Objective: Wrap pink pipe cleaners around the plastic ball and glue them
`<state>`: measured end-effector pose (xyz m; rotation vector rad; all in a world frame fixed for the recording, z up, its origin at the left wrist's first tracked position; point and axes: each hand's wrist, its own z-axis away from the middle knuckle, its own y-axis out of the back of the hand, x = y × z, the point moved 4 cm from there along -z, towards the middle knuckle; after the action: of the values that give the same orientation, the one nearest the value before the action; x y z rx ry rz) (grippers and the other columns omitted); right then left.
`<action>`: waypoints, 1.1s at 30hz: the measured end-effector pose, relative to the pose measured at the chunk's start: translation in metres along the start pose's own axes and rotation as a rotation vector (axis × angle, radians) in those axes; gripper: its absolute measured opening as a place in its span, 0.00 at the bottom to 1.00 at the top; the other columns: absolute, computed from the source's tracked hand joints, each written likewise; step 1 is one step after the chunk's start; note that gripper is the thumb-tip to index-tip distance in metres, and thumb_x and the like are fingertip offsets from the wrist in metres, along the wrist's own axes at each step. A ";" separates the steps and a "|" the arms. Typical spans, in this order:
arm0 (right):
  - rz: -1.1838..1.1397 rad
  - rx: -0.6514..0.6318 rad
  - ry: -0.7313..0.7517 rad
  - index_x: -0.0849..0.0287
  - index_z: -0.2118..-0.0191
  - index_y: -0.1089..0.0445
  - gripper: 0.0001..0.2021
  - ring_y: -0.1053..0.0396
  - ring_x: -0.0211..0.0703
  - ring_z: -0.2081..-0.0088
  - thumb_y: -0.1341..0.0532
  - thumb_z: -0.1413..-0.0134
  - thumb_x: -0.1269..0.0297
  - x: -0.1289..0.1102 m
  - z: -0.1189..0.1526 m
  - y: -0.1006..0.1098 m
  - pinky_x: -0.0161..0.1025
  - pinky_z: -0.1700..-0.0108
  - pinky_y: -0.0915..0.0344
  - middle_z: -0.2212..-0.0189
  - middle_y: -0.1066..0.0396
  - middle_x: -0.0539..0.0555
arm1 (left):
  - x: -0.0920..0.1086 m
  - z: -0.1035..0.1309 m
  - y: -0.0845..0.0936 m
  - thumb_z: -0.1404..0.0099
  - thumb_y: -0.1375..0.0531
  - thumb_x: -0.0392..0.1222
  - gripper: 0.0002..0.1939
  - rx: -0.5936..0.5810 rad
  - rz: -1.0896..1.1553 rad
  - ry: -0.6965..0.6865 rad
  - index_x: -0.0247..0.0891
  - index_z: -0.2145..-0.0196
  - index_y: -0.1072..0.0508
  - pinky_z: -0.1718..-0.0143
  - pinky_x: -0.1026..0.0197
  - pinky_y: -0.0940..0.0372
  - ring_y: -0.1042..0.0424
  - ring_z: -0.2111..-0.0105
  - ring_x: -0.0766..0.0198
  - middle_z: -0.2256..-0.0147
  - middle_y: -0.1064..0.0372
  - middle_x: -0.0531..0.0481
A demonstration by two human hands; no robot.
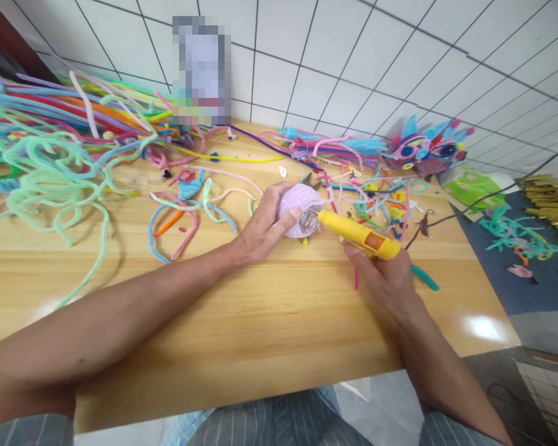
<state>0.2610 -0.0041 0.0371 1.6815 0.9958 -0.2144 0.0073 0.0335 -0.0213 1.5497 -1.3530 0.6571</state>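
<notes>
My left hand (pixel 266 228) is wrapped round a ball coiled with lilac pipe cleaner (pixel 297 199), its thumb lying across the front. A shiny, uncovered patch shows on the ball's right side. My right hand (pixel 390 279) grips a yellow hot glue gun (pixel 358 232) with an orange switch. The gun's nozzle points left at the bare patch, and I cannot tell whether it touches. Teal-handled pliers (pixel 425 278) show partly from behind my right hand.
Loose pale green pipe cleaners (pixel 51 186) spread over the left of the wooden table (pixel 242 322). A blue and pink pipe-cleaner figure (pixel 425 148) stands at the back right. A black cord (pixel 474 204) runs off to the right. Gold strips (pixel 551 201) lie beyond the table.
</notes>
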 end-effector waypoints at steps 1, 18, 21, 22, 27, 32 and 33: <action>-0.003 0.008 -0.002 0.50 0.49 0.21 0.10 0.20 0.53 0.58 0.34 0.32 0.56 0.000 0.000 -0.001 0.49 0.54 0.22 0.59 0.18 0.54 | 0.000 0.000 0.000 0.21 0.47 0.64 0.32 0.004 0.000 -0.001 0.40 0.31 0.41 0.26 0.40 0.39 0.35 0.30 0.46 0.32 0.36 0.35; 0.020 0.015 -0.013 0.49 0.49 0.21 0.10 0.20 0.52 0.58 0.33 0.33 0.57 0.006 0.003 -0.002 0.49 0.53 0.22 0.59 0.18 0.54 | -0.001 0.000 -0.001 0.21 0.47 0.63 0.32 0.014 -0.009 -0.015 0.41 0.30 0.42 0.26 0.41 0.39 0.35 0.31 0.46 0.32 0.36 0.35; 0.029 0.006 -0.013 0.50 0.50 0.21 0.10 0.20 0.52 0.58 0.34 0.32 0.57 0.004 0.002 -0.004 0.50 0.53 0.22 0.59 0.17 0.54 | -0.002 0.001 -0.001 0.21 0.47 0.63 0.32 0.015 -0.010 -0.016 0.41 0.30 0.42 0.26 0.42 0.39 0.35 0.31 0.47 0.32 0.36 0.36; 0.028 0.000 -0.010 0.50 0.50 0.21 0.09 0.20 0.52 0.58 0.34 0.32 0.57 0.003 0.001 -0.004 0.50 0.52 0.22 0.58 0.17 0.54 | -0.002 0.001 -0.001 0.21 0.47 0.63 0.32 0.014 -0.008 -0.015 0.41 0.30 0.42 0.26 0.42 0.39 0.35 0.31 0.47 0.32 0.36 0.36; 0.017 0.003 -0.032 0.50 0.48 0.22 0.10 0.20 0.52 0.58 0.35 0.31 0.57 0.002 0.003 -0.005 0.50 0.51 0.23 0.58 0.18 0.55 | -0.003 0.001 -0.001 0.21 0.46 0.63 0.32 0.008 0.001 0.003 0.40 0.30 0.42 0.26 0.42 0.40 0.35 0.31 0.47 0.32 0.37 0.36; 0.012 0.004 -0.037 0.50 0.49 0.21 0.10 0.21 0.52 0.58 0.34 0.32 0.56 0.003 0.002 -0.006 0.50 0.52 0.23 0.60 0.18 0.54 | -0.002 0.000 0.000 0.21 0.46 0.63 0.33 0.006 0.004 -0.002 0.39 0.30 0.42 0.25 0.43 0.41 0.36 0.30 0.48 0.31 0.37 0.35; 0.006 0.006 -0.036 0.50 0.49 0.21 0.10 0.21 0.52 0.58 0.34 0.32 0.56 0.003 0.002 -0.006 0.50 0.52 0.24 0.59 0.18 0.54 | -0.002 0.000 0.000 0.21 0.46 0.63 0.33 0.005 0.005 -0.001 0.40 0.30 0.42 0.25 0.43 0.41 0.36 0.30 0.47 0.31 0.37 0.35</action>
<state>0.2593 -0.0040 0.0298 1.6805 0.9636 -0.2431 0.0066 0.0342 -0.0230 1.5514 -1.3572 0.6626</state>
